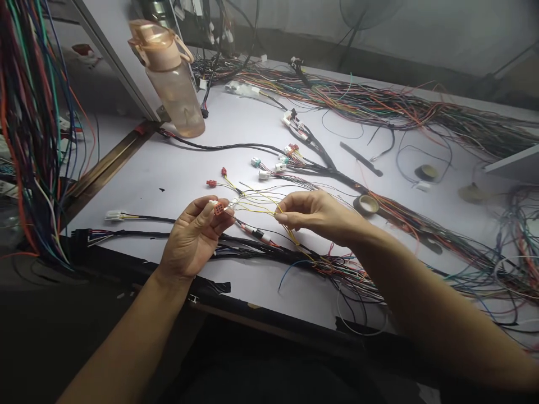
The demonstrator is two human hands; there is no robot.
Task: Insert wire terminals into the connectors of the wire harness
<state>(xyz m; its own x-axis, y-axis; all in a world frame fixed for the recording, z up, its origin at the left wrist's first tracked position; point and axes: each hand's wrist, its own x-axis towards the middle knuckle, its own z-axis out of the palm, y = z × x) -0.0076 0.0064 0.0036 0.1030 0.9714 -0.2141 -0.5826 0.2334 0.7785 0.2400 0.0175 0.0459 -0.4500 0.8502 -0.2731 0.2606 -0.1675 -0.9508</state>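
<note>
Between the thumb and fingers of my left hand (191,238) is an orange and white connector (218,208), its face of small holes turned toward the right. My right hand (314,216) pinches a yellow wire (261,210) to the right of it. Thin yellow and dark wires stretch across the space between both hands. Just beyond my left hand lie two small red connectors (211,183) on wire ends. Beneath the hands a black-wrapped wire harness (252,247) runs across the white table (248,280).
A water bottle (174,92) stands at the back left. Several white connectors (264,175) end a branching harness in the middle. A tape roll (366,205) lies right of my right hand. Loose wires (379,101) heap along the back; a wire bundle (29,123) hangs at left.
</note>
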